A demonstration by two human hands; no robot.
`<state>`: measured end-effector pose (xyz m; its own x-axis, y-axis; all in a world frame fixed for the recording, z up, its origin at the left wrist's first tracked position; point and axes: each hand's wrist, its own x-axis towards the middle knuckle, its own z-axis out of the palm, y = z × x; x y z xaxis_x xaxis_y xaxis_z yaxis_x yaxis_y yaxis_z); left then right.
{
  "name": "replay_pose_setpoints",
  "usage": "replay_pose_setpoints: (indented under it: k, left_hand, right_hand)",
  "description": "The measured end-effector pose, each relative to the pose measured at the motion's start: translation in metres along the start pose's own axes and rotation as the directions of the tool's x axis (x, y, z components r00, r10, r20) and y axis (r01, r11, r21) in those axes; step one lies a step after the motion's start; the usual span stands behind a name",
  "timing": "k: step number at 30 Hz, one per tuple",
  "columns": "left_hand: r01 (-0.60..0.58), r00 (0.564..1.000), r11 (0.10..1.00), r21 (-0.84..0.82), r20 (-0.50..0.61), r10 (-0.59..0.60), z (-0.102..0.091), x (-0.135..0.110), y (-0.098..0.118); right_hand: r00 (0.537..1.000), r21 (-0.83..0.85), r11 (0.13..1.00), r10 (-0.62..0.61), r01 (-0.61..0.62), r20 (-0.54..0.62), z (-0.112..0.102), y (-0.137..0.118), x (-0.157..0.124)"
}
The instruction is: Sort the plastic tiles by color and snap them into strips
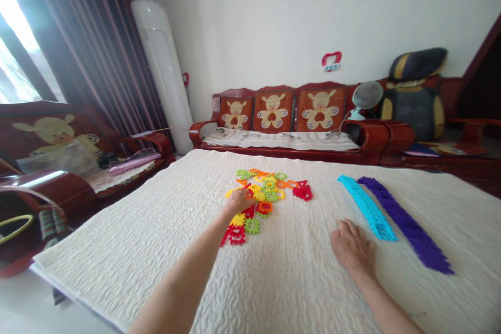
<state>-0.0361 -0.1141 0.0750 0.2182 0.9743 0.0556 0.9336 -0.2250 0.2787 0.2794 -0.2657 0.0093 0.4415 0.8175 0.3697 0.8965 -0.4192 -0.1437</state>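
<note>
Interlocking plastic pieces in red, yellow, orange and green lie in a loose pile (270,185) on the quilted white cover (297,271). Over the left side of that pile is my left hand (238,200), its fingers curled down among yellow and red pieces; what they hold is hidden. My right hand (353,245) rests palm down on the cover, fingers stretched out and holding nothing. Just right of it lies a strip of light blue pieces (368,207). A longer purple strip (407,224) runs beside the blue one. A red cluster (302,191) sits at the pile's right edge.
Beyond the covered table stands a wooden sofa (274,150) with bear-patterned cushions. A small fan (367,96) and a massage seat (413,107) are at the right back. On the left are a wooden armchair (50,185) and a tall white unit (162,62).
</note>
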Motion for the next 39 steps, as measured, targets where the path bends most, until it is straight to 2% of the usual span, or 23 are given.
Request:
replay_pose_setpoints:
  k: [6, 14, 21, 27, 33, 39]
  left_hand:
    - [-0.081, 0.996, 0.995, 0.057, 0.037, 0.079, 0.005, 0.002, -0.003]
    - [0.056, 0.994, 0.996, 0.075, -0.103, -0.048, -0.004, 0.016, -0.026]
    - [0.016, 0.998, 0.997, 0.082, -0.061, -0.011, 0.014, 0.031, -0.009]
    - [0.076, 0.997, 0.993, 0.086, -0.038, -0.073, 0.022, 0.048, -0.007]
    - [0.120, 0.991, 0.993, -0.020, -0.048, -0.121, 0.027, 0.055, -0.007]
    - [0.108, 0.984, 0.959, -0.261, -0.106, -0.140, 0.021, 0.053, -0.010]
  right_hand:
    - [1.000, -0.018, 1.000, 0.008, -0.008, -0.012, -0.004, -0.002, 0.000]
    - [1.000, -0.053, 0.999, -0.005, 0.005, -0.010, -0.006, -0.002, 0.000]
    - [1.000, -0.076, 0.997, 0.021, -0.020, 0.012, -0.009, -0.006, -0.002]
    - [1.000, -0.076, 0.997, 0.015, -0.015, 0.002, -0.010, -0.006, -0.002]
    - [1.000, -0.076, 0.997, 0.018, -0.018, 0.005, -0.007, -0.005, -0.002]
    - [1.000, -0.069, 0.998, 0.015, -0.015, -0.001, -0.006, -0.004, -0.001]
